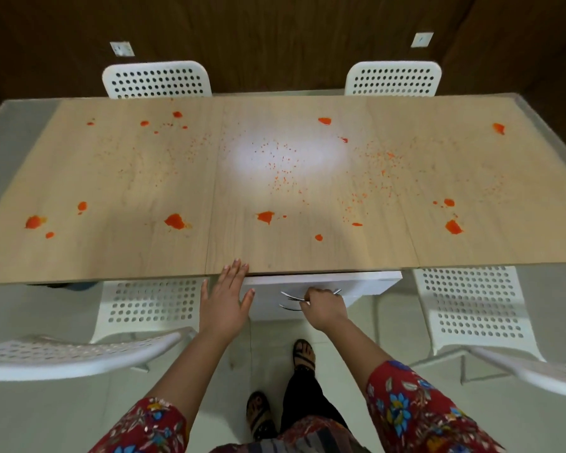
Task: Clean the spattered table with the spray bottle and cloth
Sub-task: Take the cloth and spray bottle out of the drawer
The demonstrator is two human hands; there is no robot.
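Your left hand (224, 299) is lying flat, fingers straight, with its tips touching the near edge of the tabletop (144, 178), which is carrying orange spatters (174, 221) all across. Just under that edge, your right hand (322, 307) is gripping a metal handle (288, 296) on the white drawer unit (373, 284).

- Desk (144, 256): long rectangular top, light wood grain, three panels joined at visible seams.
- Orange-red blots (174, 220): scattered near the front and rear edges.
- Fine orange specks (281, 171): densest at centre and right.
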